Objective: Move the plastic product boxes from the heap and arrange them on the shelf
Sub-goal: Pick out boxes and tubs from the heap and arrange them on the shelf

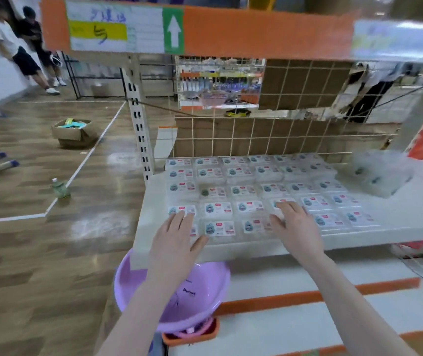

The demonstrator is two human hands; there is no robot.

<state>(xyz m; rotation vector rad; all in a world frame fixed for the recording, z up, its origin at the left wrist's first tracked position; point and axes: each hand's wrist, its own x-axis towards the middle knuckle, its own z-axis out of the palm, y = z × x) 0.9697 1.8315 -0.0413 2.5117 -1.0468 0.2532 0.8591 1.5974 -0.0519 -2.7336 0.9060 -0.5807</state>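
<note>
While both hands, left hand [173, 240] and right hand [298, 227], press flat on the boxes [218, 209], the heap [380, 173] at two o'clock looks light, slick; grip edges

From my remote seat I see the product boxes [218, 209] as clear glossy plastic with printed paper labels. The shelf [397, 224] under them looks like smooth, matt white painted board. Behind it, the wire grid [256, 140] is thin coated metal against matt brown cardboard. The lilac basin [128, 281] is shiny smooth plastic. The floor [38, 240] reads as wood-look planks with a reflective sheen.
</note>
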